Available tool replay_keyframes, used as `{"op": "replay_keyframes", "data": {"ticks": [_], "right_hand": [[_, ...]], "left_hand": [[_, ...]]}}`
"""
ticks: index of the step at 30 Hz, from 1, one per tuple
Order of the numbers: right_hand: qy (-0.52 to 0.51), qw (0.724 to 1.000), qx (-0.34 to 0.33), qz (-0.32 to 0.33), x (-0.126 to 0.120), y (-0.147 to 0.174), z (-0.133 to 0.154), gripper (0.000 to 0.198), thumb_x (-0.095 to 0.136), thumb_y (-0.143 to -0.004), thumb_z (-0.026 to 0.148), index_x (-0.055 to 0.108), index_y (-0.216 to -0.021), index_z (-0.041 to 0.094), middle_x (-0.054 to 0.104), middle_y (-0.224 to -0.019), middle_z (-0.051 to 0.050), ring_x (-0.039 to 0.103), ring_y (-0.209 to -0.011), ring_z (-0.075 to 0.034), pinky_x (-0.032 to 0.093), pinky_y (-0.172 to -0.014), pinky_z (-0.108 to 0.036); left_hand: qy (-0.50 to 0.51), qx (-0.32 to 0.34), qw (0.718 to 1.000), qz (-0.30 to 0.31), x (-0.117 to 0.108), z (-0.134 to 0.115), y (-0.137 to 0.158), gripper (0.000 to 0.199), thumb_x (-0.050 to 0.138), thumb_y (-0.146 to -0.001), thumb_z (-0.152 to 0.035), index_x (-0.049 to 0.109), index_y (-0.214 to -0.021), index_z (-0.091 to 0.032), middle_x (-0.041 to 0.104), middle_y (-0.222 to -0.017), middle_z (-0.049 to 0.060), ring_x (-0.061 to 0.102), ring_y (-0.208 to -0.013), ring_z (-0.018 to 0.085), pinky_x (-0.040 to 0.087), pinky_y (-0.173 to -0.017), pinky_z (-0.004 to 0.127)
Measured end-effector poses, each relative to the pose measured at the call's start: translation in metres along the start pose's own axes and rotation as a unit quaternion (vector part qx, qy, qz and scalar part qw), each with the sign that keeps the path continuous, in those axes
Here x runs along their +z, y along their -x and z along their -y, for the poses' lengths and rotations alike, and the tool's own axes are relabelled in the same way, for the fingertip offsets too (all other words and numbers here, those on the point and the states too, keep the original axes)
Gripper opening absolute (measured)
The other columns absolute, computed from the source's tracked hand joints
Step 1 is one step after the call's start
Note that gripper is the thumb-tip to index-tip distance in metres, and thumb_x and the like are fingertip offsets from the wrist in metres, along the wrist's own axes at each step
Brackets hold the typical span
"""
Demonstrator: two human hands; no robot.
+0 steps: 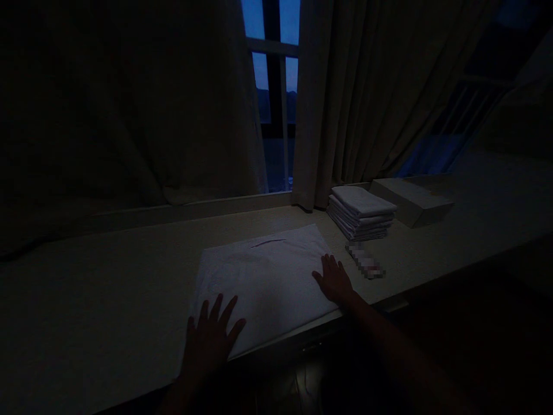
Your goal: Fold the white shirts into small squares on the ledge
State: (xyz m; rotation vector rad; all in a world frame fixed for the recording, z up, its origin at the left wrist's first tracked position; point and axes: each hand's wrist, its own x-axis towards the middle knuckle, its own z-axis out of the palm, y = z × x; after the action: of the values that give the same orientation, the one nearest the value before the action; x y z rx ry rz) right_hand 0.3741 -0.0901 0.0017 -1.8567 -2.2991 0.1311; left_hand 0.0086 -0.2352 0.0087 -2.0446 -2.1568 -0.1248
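Note:
A white cloth (pixel 276 288) lies spread on the pale counter in dim light, with a thin dark slit or mark near its far edge. On the cloth's near left part rests my left hand (pixel 210 337), fingers spread and palm down. My right hand (pixel 334 279) lies flat at the cloth's right edge, its fingers stretched out and the thumb a little apart. Neither hand holds anything. I cannot tell whether the cloth is a garment or a cover.
A stack of folded white cloths (pixel 362 212) stands at the back right, beside a pale box (pixel 412 200). A small blurred-out item (pixel 365 260) lies right of my right hand. Curtains (pixel 315 104) hang behind the counter (pixel 112 288), whose front edge runs below my hands.

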Motion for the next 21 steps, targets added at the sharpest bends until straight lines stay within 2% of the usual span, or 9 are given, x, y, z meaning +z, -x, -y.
{"op": "replay_keyframes", "data": {"ticks": [8,11,13,16,19,21], "right_hand": [[0.015,1.0,-0.01,0.013,0.011,0.024,-0.003,0.081,0.016,-0.094,0.064,0.021,-0.151,0.007,0.013,-0.157,-0.015,0.005,-0.146,-0.027,0.005,-0.116,-0.049],[0.018,0.999,-0.019,0.028,0.012,0.036,-0.006,0.083,0.018,-0.093,0.065,0.024,-0.15,0.006,0.014,-0.157,-0.016,0.006,-0.146,-0.029,0.007,-0.115,-0.05],[0.021,0.999,-0.031,0.031,0.007,0.042,-0.005,0.083,0.019,-0.093,0.066,0.025,-0.15,0.005,0.016,-0.156,-0.017,0.007,-0.145,-0.031,0.006,-0.115,-0.052],[0.025,0.997,-0.069,0.002,-0.005,0.043,0.011,0.078,0.018,-0.094,0.063,0.024,-0.15,0.009,0.015,-0.157,-0.015,0.004,-0.146,-0.03,0.001,-0.115,-0.053],[0.023,0.993,-0.113,-0.009,-0.017,0.029,0.039,0.072,0.021,-0.095,0.062,0.026,-0.151,0.017,0.014,-0.158,-0.011,0.001,-0.146,-0.031,-0.001,-0.114,-0.054],[0.017,0.991,-0.131,-0.002,-0.021,0.011,0.057,0.069,0.024,-0.095,0.063,0.027,-0.151,0.023,0.015,-0.158,-0.009,0.002,-0.145,-0.031,0.0,-0.113,-0.056]], "left_hand": [[0.014,-0.004,1.0,-0.012,-0.001,0.008,0.029,0.062,0.033,-0.088,-0.061,0.03,-0.146,-0.039,0.024,-0.158,0.001,0.014,-0.145,0.035,0.016,-0.111,0.062],[0.024,-0.01,1.0,0.009,-0.001,0.013,0.04,0.062,0.032,-0.087,-0.064,0.031,-0.145,-0.041,0.026,-0.157,0.002,0.018,-0.144,0.036,0.015,-0.11,0.066],[0.027,-0.016,0.999,0.031,-0.006,0.012,0.039,0.064,0.032,-0.087,-0.066,0.035,-0.144,-0.038,0.032,-0.155,0.006,0.023,-0.142,0.038,0.014,-0.109,0.068],[0.047,0.022,0.998,0.033,-0.02,-0.002,0.02,0.064,0.029,-0.088,-0.064,0.037,-0.145,-0.033,0.032,-0.154,0.009,0.023,-0.143,0.036,0.015,-0.11,0.065],[0.076,0.083,0.994,0.02,-0.035,-0.03,-0.019,0.059,0.028,-0.09,-0.06,0.031,-0.146,-0.039,0.024,-0.157,0.006,0.019,-0.144,0.035,0.018,-0.109,0.065],[0.086,0.092,0.992,0.014,-0.039,-0.048,-0.049,0.058,0.029,-0.09,-0.06,0.031,-0.145,-0.04,0.024,-0.158,0.006,0.019,-0.144,0.036,0.019,-0.108,0.066]]}}
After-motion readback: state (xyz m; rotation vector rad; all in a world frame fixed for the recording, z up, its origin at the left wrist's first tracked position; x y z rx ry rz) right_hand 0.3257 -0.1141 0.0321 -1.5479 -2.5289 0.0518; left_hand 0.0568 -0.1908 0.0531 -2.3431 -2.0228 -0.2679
